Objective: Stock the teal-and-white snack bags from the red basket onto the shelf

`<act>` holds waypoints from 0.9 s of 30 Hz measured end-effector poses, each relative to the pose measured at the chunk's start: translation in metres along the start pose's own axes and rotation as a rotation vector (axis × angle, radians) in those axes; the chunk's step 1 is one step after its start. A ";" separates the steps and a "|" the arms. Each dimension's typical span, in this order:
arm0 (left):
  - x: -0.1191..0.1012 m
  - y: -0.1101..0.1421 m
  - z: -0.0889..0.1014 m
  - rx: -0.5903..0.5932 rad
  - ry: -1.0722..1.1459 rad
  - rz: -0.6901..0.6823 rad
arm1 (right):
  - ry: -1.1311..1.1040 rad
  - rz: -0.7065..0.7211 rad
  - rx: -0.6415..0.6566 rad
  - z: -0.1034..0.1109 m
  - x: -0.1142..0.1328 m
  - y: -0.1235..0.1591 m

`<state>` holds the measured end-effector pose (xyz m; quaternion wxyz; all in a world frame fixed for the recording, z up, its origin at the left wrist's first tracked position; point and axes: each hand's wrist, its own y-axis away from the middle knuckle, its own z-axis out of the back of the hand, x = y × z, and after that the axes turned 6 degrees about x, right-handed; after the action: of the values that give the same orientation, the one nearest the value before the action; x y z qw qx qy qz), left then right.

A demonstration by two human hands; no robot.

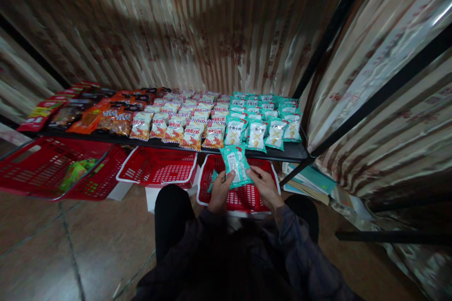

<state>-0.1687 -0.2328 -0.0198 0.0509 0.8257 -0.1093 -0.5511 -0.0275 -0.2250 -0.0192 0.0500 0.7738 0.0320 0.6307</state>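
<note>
Between my two hands is a teal and white snack bag (236, 164), held over a red basket (259, 200) with a white rim. My left hand (221, 191) grips its lower left corner, thumb on top. At its lower right edge, my right hand (264, 186) has fingers and thumb closed on the same bag. Part of another teal bag (213, 177) shows in the basket by my left hand. Just beyond, rows of matching teal bags (256, 132) stand on a dark shelf (286, 154).
Left along the shelf are white and orange snack bags (192, 134), orange bags (116, 115) and red bags (42, 113). Another red basket (158, 164) and a larger one (24, 169) with a green packet (77, 172) stand below. Flattened cartons (310, 178) lie right, near a black post (332, 37).
</note>
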 end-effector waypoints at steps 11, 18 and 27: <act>-0.007 0.003 -0.004 0.011 0.122 -0.003 | 0.008 0.033 -0.041 0.001 -0.010 0.000; -0.003 0.003 -0.004 -0.024 0.118 -0.032 | 0.420 0.241 -0.116 0.008 -0.019 0.004; 0.002 0.008 -0.010 -0.056 -0.035 -0.130 | 0.733 0.536 -0.089 -0.001 -0.007 0.015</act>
<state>-0.1594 -0.2410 -0.0165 0.0363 0.8195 -0.0409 -0.5704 -0.0301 -0.2408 -0.0245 -0.0963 0.4775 -0.1809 0.8544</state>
